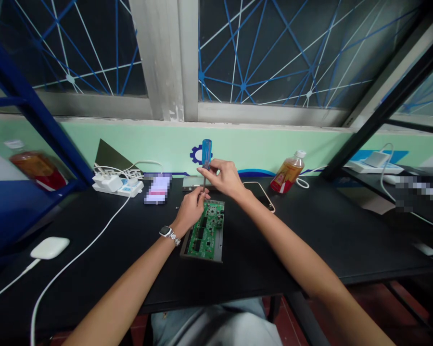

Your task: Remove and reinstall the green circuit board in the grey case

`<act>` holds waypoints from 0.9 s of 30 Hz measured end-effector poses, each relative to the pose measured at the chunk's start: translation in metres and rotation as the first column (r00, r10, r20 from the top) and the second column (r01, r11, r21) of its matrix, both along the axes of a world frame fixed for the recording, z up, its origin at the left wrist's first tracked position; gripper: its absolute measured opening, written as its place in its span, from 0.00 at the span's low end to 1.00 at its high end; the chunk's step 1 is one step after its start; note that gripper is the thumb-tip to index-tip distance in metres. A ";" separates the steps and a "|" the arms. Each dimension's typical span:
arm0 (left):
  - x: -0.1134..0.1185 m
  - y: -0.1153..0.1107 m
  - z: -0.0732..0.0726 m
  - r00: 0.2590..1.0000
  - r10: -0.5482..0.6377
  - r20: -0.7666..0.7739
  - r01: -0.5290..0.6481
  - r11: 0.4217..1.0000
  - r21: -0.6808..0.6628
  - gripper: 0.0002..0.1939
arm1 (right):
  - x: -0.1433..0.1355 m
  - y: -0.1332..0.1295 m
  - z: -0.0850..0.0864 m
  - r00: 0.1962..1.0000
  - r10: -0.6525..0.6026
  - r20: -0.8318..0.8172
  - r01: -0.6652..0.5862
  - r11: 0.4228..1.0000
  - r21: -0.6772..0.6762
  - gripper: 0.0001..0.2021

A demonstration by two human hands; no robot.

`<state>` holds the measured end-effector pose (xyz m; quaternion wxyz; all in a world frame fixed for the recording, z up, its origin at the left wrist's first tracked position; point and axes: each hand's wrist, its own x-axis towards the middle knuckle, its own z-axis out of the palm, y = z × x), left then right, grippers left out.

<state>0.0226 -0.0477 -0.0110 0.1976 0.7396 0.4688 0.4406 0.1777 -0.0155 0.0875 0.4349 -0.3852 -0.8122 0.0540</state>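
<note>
A green circuit board (212, 235) lies below the left hand (191, 209), whose fingertips are at a blue-handled screwdriver (207, 153), their hold unclear.
The right hand (224, 178) pinches the screwdriver upright; right of that grip, a drink bottle (288, 172) wears a red label too small to read.

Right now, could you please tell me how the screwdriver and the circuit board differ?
The screwdriver is roughly upright in the right hand, while the circuit board lies component side up. The screwdriver is slender with a blue handle; the circuit board is broad, rectangular and green with dark chips. Both are longer than they are wide.
</note>
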 end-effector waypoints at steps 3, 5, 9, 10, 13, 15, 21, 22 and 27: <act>0.000 -0.001 0.003 0.998 0.017 -0.057 -0.016 1.000 0.013 0.11 | -0.003 -0.001 -0.003 0.999 -0.031 -0.027 0.030 0.999 -0.045 0.23; -0.005 -0.002 0.009 0.992 0.026 -0.121 -0.020 0.999 0.049 0.11 | -0.004 -0.001 -0.004 0.998 -0.048 -0.052 0.043 0.995 -0.086 0.23; -0.036 0.001 0.027 0.961 0.044 -0.272 -0.001 0.987 0.158 0.10 | 0.000 0.000 -0.003 0.996 -0.051 -0.078 0.040 0.990 -0.135 0.21; -0.047 0.003 0.031 0.951 0.052 -0.306 -0.004 0.988 0.156 0.10 | 0.001 0.000 -0.003 0.996 -0.043 -0.078 0.031 0.988 -0.150 0.21; -0.081 0.011 0.035 0.904 0.010 -0.427 -0.002 1.000 0.019 0.07 | 0.004 -0.001 -0.002 0.994 0.010 -0.113 -0.035 0.974 -0.222 0.19; -0.096 0.016 0.032 0.897 -0.050 -0.439 -0.004 0.993 -0.121 0.05 | 0.003 -0.003 -0.001 0.980 0.061 -0.187 -0.111 0.956 -0.271 0.19; -0.106 0.018 0.021 0.928 -0.063 -0.367 -0.073 0.935 -0.346 0.03 | 0.003 -0.002 0.000 0.887 0.098 -0.451 -0.251 0.923 -0.292 0.19; -0.106 0.018 0.019 0.931 -0.057 -0.360 -0.077 0.935 -0.347 0.03 | 0.004 -0.002 -0.001 0.869 0.086 -0.487 -0.256 0.921 -0.295 0.19; -0.110 0.022 0.010 0.933 -0.066 -0.354 -0.058 0.943 -0.327 0.03 | 0.018 -0.005 -0.016 0.724 0.023 -0.689 -0.339 0.882 -0.326 0.22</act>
